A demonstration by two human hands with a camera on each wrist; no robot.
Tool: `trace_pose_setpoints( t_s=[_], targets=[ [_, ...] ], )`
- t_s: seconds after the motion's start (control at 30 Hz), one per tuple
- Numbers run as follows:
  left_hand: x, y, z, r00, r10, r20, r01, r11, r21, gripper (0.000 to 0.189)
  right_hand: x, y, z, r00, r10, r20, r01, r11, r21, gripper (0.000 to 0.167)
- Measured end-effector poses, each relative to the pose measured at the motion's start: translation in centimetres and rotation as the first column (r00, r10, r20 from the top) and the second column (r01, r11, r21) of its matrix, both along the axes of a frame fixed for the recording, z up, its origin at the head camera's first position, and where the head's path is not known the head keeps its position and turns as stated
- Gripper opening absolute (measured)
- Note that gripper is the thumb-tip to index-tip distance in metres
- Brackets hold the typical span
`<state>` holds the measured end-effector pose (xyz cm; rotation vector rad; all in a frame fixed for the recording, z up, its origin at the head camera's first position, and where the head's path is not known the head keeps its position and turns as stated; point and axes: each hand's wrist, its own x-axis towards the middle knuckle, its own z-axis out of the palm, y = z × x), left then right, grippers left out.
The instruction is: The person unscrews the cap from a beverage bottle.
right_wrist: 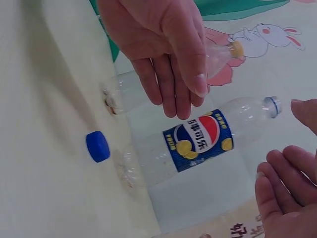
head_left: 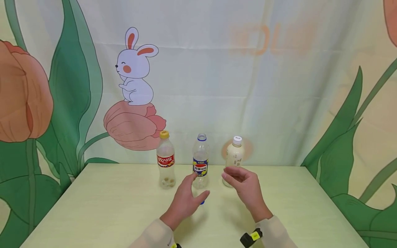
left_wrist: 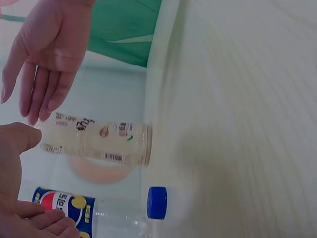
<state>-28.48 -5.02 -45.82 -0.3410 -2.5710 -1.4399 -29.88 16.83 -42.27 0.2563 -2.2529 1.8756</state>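
An uncapped clear bottle (head_left: 201, 151) with a blue Pepsi-style label stands in the middle of the table. Just in front of it lies a blue bottle cap (right_wrist: 98, 146), mostly behind my left hand in the head view. My left hand (head_left: 186, 199) hovers before this bottle, thumb spread from the fingers, holding nothing. To its right, my right hand (head_left: 246, 187) is raised in front of a white-capped bottle (head_left: 234, 153) and hides its lower part. Its fingers are loosely bent and nothing is between them. Both palms face inward in the wrist views.
A yellow-capped bottle (head_left: 165, 151) with a red label stands at the left, small pale lumps at its bottom. All three bottles stand in a row near the back edge of the pale table (head_left: 102, 203). Behind hangs a cloth (head_left: 198, 75) printed with a rabbit and tulips.
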Motion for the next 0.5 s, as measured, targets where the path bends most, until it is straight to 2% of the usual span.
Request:
trace_pose_setpoints(
  t_s=[0.17,0.33,0.5],
  targets=[
    [0.6,0.9,0.4,0.995,-0.048,-0.082,0.048,0.999,0.004,0.079,0.3,0.9,1.5,0.995,-0.08,-0.054,0.079,0.996,-0.032,0.042],
    [0.7,1.9,0.8,0.987,-0.098,-0.124,0.101,0.995,0.019,0.079,-0.2,1.8,2.7,0.986,-0.139,-0.088,0.134,0.99,-0.052,0.046],
    [0.3,3.1,1.1,0.983,-0.152,-0.107,0.161,0.984,0.076,0.082,-1.3,2.3,3.2,0.975,-0.158,-0.159,0.15,0.987,-0.058,0.047]
  ],
)
